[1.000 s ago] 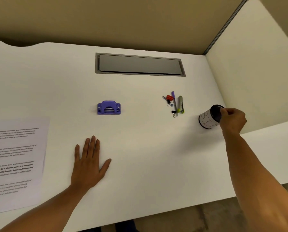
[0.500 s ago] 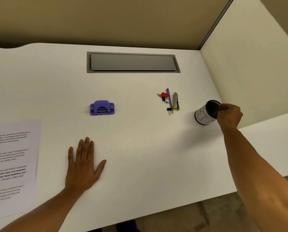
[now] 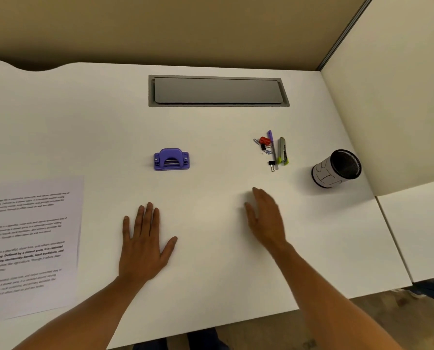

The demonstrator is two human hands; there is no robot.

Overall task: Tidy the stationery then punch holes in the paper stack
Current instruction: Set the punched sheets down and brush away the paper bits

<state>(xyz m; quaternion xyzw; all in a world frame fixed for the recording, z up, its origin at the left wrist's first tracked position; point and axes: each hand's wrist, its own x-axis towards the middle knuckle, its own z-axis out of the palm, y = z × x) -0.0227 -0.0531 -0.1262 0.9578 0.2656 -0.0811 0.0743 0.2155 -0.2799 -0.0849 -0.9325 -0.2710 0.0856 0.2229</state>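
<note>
The scene is evenly and softly lit from above, and no glare is seen on the white desk. Faint, diffuse shadows are cast beneath the left hand and to the left of the pen holder. The right hand is smeared by motion blur. The printed text on the paper stack is rendered soft and illegible. Straight edges are bowed toward the frame borders by wide-angle distortion.
</note>
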